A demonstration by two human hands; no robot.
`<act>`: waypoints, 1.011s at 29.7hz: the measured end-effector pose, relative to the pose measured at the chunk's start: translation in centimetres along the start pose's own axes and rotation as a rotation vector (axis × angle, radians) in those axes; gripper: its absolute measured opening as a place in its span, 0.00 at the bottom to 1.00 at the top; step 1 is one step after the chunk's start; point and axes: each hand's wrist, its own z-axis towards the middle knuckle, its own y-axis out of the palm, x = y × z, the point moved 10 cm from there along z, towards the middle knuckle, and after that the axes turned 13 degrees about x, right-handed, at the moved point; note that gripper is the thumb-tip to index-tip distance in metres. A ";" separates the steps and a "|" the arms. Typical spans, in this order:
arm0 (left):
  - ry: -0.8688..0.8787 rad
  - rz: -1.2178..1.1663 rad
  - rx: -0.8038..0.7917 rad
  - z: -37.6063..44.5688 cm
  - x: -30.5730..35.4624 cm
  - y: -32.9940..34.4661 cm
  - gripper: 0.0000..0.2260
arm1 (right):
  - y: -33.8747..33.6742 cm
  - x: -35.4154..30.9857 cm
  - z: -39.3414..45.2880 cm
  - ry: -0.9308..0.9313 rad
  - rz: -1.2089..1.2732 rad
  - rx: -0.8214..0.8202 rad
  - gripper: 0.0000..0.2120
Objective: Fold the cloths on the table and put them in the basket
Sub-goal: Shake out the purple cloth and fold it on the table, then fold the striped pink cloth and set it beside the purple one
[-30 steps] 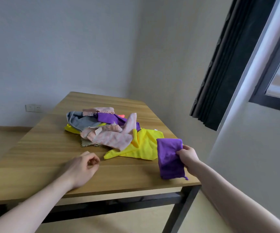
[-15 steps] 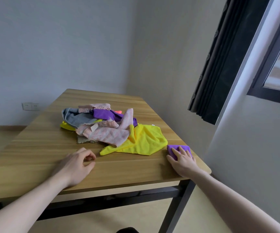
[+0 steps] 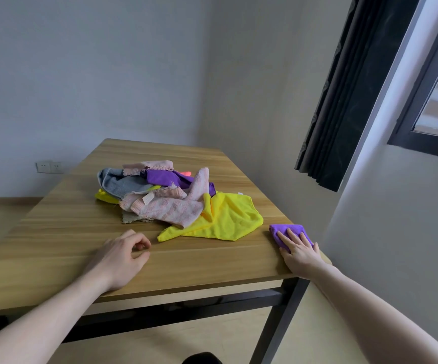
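Right hand (image 3: 300, 252) flat on folded purple cloth (image 3: 284, 231) at near right corner of wooden tabletop (image 3: 55, 232); fingers (image 3: 292, 235) straight and spread, pressing down on cloth top, grip apart, nothing pinched. Cloth small and compact, lying just short of tabletop's right edge, near but apart from yellow cloth (image 3: 223, 219).

Left hand (image 3: 122, 254) resting on tabletop near front edge, left of centre; fingers loosely curled toward thumb, holding nothing, grip relaxed. Well apart from right hand, just in front of cloth pile.

Unfolded pile mid-tabletop: yellow cloth spread flat at pile's near right, one corner pointing toward left hand. Pink striped cloth (image 3: 170, 210) draped over yellow cloth's left part, white tag showing. Grey-blue cloth (image 3: 119, 183) at pile's far left. Second purple cloth (image 3: 165, 177) at rear centre, partly under pink towel strip (image 3: 200, 183). Another pink piece (image 3: 149, 165) at far edge of pile. Bit of second yellow cloth (image 3: 105, 197) poking out under grey one. Frayed olive scrap (image 3: 135, 218) at pile's near left edge. Small orange-red bit (image 3: 187, 173) behind purple, too hidden to tell more.

Basket out of view.

Dark curtain (image 3: 343, 101) and window frame (image 3: 428, 101) at right, wall socket (image 3: 48, 167) low on far wall left of tabletop, black metal table leg (image 3: 278, 324) under near right corner.
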 end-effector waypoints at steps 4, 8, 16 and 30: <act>-0.001 0.000 0.007 0.0 0.0 0.0 0.02 | -0.2 0.1 0.5 0.005 -0.008 -0.057 0.26; 0.001 0.002 -0.004 0.0 -0.1 0.5 0.03 | -2.0 -1.5 0.6 -0.019 -0.033 0.012 0.31; 0.005 0.018 -0.009 -0.2 -0.1 0.2 0.02 | -3.4 -14.4 -1.6 -0.339 0.227 0.275 0.33; 0.127 0.249 -0.145 7.2 1.9 -1.1 0.14 | 1.0 -19.2 -0.4 -0.228 0.384 0.179 0.31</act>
